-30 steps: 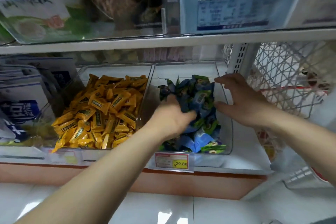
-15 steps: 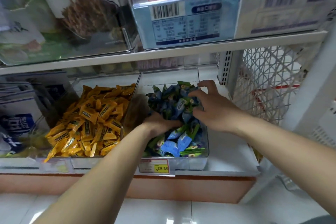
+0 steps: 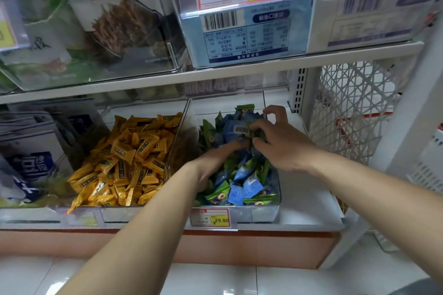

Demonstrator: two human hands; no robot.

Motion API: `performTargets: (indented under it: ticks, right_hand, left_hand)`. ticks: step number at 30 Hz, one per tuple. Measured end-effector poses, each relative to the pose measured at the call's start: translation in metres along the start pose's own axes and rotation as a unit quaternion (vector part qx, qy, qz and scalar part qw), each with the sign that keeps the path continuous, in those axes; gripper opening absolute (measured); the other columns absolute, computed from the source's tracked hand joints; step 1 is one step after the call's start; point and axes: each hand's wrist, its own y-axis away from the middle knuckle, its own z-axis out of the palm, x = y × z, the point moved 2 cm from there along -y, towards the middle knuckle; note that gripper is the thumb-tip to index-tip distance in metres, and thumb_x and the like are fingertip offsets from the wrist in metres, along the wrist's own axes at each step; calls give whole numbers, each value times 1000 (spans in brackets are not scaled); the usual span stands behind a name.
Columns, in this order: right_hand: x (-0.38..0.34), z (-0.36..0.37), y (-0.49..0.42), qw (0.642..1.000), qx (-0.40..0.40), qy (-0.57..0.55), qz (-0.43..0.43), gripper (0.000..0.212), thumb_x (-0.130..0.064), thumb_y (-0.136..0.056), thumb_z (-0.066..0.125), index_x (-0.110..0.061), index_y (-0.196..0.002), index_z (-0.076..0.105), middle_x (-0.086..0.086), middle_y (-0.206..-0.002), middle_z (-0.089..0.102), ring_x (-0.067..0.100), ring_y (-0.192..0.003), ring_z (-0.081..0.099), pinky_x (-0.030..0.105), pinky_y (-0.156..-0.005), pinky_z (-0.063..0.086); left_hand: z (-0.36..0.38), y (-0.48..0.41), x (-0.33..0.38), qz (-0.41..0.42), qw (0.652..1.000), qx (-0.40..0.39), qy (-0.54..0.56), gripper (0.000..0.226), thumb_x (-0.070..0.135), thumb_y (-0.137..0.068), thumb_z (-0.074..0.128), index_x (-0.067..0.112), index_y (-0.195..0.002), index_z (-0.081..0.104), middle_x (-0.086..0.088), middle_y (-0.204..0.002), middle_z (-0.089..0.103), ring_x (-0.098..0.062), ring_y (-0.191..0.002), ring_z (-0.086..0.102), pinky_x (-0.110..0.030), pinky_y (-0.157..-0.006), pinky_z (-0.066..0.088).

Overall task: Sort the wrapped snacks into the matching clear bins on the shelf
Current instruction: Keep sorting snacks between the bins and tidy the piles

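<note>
The right hand (image 3: 280,143) has left the side wall of the clear bin (image 3: 275,211) and now pinches wrappers among the blue and green snacks (image 3: 244,182). The left hand (image 3: 215,160), just beside it, presses in with straight fingers, half buried. They are probably settling a pile already sorted.

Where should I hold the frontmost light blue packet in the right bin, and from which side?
Pinch the light blue packet by its upper edge, probably from above: it leans on the pile, and the bin's front wall blocks the front.
</note>
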Motion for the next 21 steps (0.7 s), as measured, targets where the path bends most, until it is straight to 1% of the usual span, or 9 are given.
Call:
performTargets:
  ticks: [2, 5, 8, 10, 13, 15, 16, 18, 21]
  right_hand:
    - [1, -1, -1, 1000, -3, 8, 3, 36, -39, -98, 46, -25, -131, 44, -13, -145, 5, 12, -70, 56, 33, -61, 42]
    - [2, -5, -3, 1000, -8, 21, 2, 42, -39, -96, 50, -26, -135, 41, -15, -143, 5, 14, -72, 58, 32, -60, 44]
    - [2, -7, -3, 1000, -6, 25, 0, 47, -40, -95, 52, -25, -137, 39, -15, -141, 8, 13, -74, 58, 32, -61, 45]
    - [2, -8, -4, 1000, -3, 23, -2, 47, -39, -94, 53, -26, -138, 40, -15, -141, 8, 13, -73, 58, 30, -60, 43]
    - [3, -8, -4, 1000, -3, 17, -4, 46, -37, -95, 52, -28, -138, 39, -14, -140, 8, 13, -70, 59, 27, -56, 40]
    - [4, -8, -3, 1000, -3, 10, -3, 44, -36, -95, 51, -29, -138, 39, -14, -141, 8, 14, -68, 59, 26, -55, 40]
    - [4, -8, -3, 1000, -3, 7, -1, 45, -36, -95, 52, -29, -138, 39, -15, -141, 8, 13, -68, 60, 26, -55, 41]
    - [5, -9, -2, 1000, -3, 5, 2, 47, -36, -95, 52, -29, -139, 37, -17, -140, 8, 14, -68, 60, 27, -56, 42]
    - [4, -11, -1, 1000, 4, 16, -5, 49, -39, -94, 53, -30, -139, 36, -18, -139, 10, 13, -72, 59, 30, -57, 44]
  left_hand:
    - [-4, 2, 1, 18, 999, -31, 4, 55, 68, -68, 74, 36, -113, 71, 8, -106, 75, -16, -101, 69, -32, -91, 49]
    - [-6, 6, 4, 38, 998, -50, 21, 47, 55, -72, 77, 30, -112, 73, 2, -107, 76, -20, -100, 72, -36, -93, 53]
    - [-1, 11, 4, 28, 994, -99, 30, 32, 54, -76, 74, 34, -102, 76, 0, -107, 76, -19, -97, 73, -28, -78, 56]
    - [0, 12, 4, 16, 994, -103, 34, 34, 55, -74, 74, 31, -99, 77, -2, -107, 76, -19, -96, 73, -26, -74, 55]
    - [4, 8, 3, 22, 993, -113, 41, 43, 53, -71, 74, 29, -107, 75, -3, -112, 74, -24, -103, 71, -35, -90, 52]
    - [5, 7, -1, 23, 995, -97, 23, 54, 54, -65, 76, 30, -114, 72, 2, -114, 73, -22, -108, 68, -38, -100, 47]
    - [6, 7, -2, 27, 996, -84, 20, 56, 53, -64, 78, 31, -115, 70, 5, -112, 74, -18, -106, 68, -37, -99, 47]
    - [7, 5, -2, 54, 997, -48, 21, 47, 44, -69, 80, 29, -112, 69, 9, -101, 76, -9, -93, 71, -28, -85, 52]
    - [7, 2, 7, 81, 996, 26, 11, 33, 22, -78, 79, 21, -110, 70, -1, -97, 76, -16, -87, 73, -26, -77, 56]
